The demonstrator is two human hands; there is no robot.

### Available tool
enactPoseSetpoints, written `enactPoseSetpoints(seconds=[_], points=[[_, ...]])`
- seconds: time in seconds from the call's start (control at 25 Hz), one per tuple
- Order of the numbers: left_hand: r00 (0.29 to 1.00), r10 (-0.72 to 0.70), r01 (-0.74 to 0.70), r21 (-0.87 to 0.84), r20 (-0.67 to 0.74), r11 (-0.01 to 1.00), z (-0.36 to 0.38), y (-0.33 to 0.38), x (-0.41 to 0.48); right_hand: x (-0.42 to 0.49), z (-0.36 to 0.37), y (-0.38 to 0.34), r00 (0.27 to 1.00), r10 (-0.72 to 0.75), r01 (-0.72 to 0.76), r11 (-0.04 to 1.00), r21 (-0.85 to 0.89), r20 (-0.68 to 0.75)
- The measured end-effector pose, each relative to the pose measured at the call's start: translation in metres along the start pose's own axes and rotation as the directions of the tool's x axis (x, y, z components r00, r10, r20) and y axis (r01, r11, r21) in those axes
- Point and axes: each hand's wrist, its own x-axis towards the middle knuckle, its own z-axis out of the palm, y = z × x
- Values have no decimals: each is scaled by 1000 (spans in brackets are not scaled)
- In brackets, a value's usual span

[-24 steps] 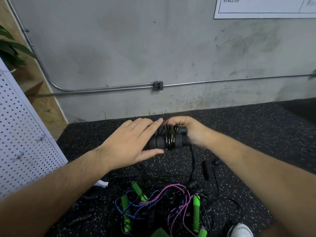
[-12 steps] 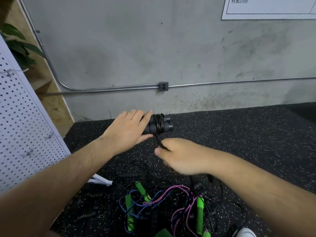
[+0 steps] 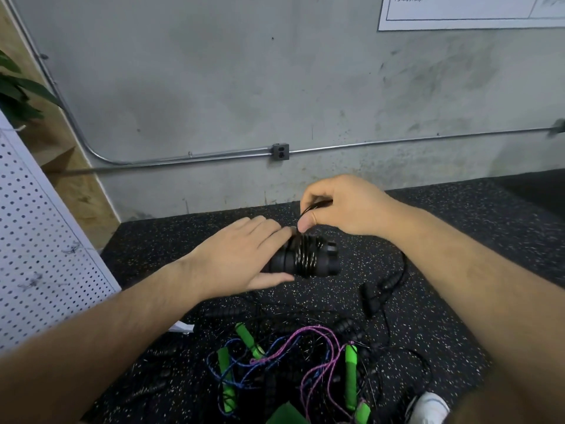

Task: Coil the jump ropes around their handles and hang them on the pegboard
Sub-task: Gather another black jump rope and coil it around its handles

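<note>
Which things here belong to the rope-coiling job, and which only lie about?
Job: black ribbed rope handles in left hand; thin black cord pinched by right hand; tangled coloured jump ropes; white perforated pegboard.
Lying about: grey wall socket; metal conduit pipe; green plant leaves; white wall poster.

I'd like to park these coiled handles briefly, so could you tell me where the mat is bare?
Bare mat lies right of the right hand, up to the wall, and between the pegboard and the left hand. The jump-rope tangle below the hands is crowded.
</note>
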Motion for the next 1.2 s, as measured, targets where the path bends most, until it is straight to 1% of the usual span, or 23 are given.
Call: enactPoseSetpoints(seconds=[0.08,0.12,0.24,0.32,0.36,0.44,0.48,0.52,0.56,0.6,0.72,0.8,0.92,1.0,1.08,1.16,1.2], points=[[999,-26,21,-95,-45,995,-12,7,2,1,8,16,995,-14,-16,951,308,95],[998,-39,33,-130,-48,991,-16,9,1,2,16,21,993,-22,-29,912,410,118],[998,-60,59,-191,0,980,-25,8,-5,4,34,25,992,-45,-34,803,595,118],[999,-54,54,-180,3,982,-25,4,-6,1,38,22,993,-15,-76,687,723,118],[998,-58,56,-168,-11,984,-26,3,-6,-1,39,21,991,9,-105,654,749,132],[994,-91,82,-153,-55,985,-27,1,-5,-8,45,18,981,5,-143,704,695,196],[991,-109,99,-139,-71,985,-28,-1,-3,-10,53,17,966,-17,-184,662,727,259],[990,-124,115,-116,-74,987,-28,-4,-3,-12,62,12,950,-26,-242,573,783,313],[988,-142,135,-98,-59,986,-26,-7,-3,-12,71,7,937,-10,-294,520,802,350],[985,-167,163,-92,-36,982,-24,-11,-3,-10,79,2,930,28,-330,501,800,366],[959,-278,282,-159,50,946,-13,-19,-7,-8,88,-13,922,137,-377,530,760,362],[931,-355,364,-219,84,905,-8,-21,-8,-10,83,-17,922,152,-374,584,721,355],[900,-425,436,-200,100,877,-3,-27,-8,-18,78,-22,887,143,-413,671,616,439],[895,-425,444,-164,137,881,1,-32,-10,-24,76,-32,858,144,-428,729,533,493],[888,-430,453,-147,162,879,8,-39,-13,-31,66,-43,826,144,-404,825,394,545],[882,-432,459,-139,188,878,15,-44,-17,-39,48,-56,795,150,-323,925,200,588],[883,-421,451,-125,209,884,18,-47,-19,-42,37,-62,813,156,-246,965,87,562]])
